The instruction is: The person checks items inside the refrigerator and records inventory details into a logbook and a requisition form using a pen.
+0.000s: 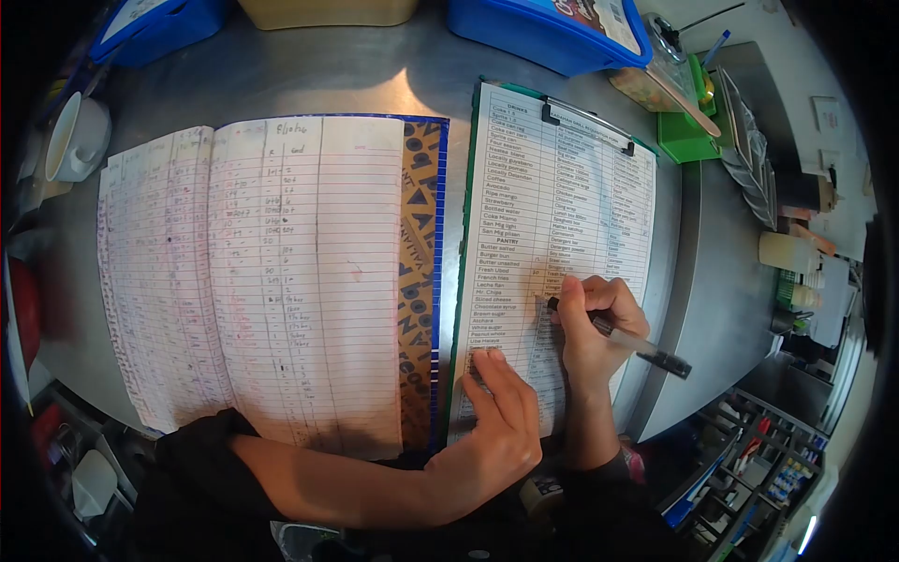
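Observation:
My right hand (599,328) is closed around a black pen (646,351), its tip down on a printed list (510,253) held by a green clipboard (465,272). Lower on the same sheet, my left hand (501,407) lies with its fingertips on the paper near the left edge and nothing in it. To the left of the clipboard, an open ruled notebook (356,253) shows handwritten columns of figures. Its patterned cover (423,244) shows along the right side. My left forearm crosses its bottom edge.
Blue tubs (552,42) and a tan container (328,11) stand along the back of the metal table (375,80). A white cup (80,140) is at the left. Green holders (688,136) sit at the back right. Shelves with small items (749,468) are at the lower right.

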Motion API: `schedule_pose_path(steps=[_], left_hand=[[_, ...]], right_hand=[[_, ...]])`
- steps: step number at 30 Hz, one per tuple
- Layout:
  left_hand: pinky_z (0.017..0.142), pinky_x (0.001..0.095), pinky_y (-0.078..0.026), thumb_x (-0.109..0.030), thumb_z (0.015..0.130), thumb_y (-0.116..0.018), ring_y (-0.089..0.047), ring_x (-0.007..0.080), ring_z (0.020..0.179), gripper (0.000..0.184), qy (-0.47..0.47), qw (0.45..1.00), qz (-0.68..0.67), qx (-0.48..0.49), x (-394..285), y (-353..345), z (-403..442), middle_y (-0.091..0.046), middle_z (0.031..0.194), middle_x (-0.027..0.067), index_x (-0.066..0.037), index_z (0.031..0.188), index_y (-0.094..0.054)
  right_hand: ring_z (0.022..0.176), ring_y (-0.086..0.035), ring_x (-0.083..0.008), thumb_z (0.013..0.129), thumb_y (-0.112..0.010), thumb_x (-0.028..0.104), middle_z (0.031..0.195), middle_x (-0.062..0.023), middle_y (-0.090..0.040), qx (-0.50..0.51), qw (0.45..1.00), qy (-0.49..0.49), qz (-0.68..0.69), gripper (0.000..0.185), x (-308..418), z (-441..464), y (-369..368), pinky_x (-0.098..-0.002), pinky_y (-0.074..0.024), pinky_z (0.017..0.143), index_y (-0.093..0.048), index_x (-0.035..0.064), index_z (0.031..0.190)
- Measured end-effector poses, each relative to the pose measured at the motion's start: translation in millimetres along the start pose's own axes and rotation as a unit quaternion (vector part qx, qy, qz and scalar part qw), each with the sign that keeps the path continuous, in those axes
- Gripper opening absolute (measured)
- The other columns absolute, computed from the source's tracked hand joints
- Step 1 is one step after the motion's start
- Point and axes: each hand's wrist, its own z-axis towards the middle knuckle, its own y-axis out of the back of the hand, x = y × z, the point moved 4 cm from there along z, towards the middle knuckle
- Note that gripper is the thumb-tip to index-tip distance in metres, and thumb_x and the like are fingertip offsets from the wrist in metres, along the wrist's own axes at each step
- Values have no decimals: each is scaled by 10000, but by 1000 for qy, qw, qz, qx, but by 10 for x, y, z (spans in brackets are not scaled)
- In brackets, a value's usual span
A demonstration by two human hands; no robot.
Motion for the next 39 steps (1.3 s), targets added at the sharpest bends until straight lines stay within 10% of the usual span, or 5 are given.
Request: schedule_pose_path(steps=[4,9,14,39], left_hand=[[648,384,-556,-95,714,-525,-634,387,822,304,11,1000,21,0,-35,-5,8,-621,887,275,120,898,-637],[567,362,-532,-153,752,-500,-625,402,854,352,42,998,35,13,-85,-23,-28,-608,931,287,116,942,-625],[482,330,-493,-172,766,-504,-624,412,865,348,75,997,29,0,-128,-44,-44,-611,924,260,104,938,-628],[495,345,-511,-171,728,-562,-634,377,844,313,48,998,31,16,-150,-49,-35,-627,886,205,61,921,-644]], right_hand=[[396,-405,-61,813,-629,-6,549,-23,-511,-57,951,-198,230,313,-32,147,65,-177,-316,371,-404,86,616],[383,-373,-49,858,-576,46,537,-2,-488,75,914,-180,355,236,672,448,-503,-180,-264,346,-421,93,686],[393,-493,-67,819,-685,171,543,-56,-574,303,897,-165,277,277,905,513,-1607,-176,-329,342,-474,67,671],[403,-372,-31,767,-638,66,451,11,-434,245,963,26,105,293,683,534,-1904,-222,-283,394,-438,49,554]])
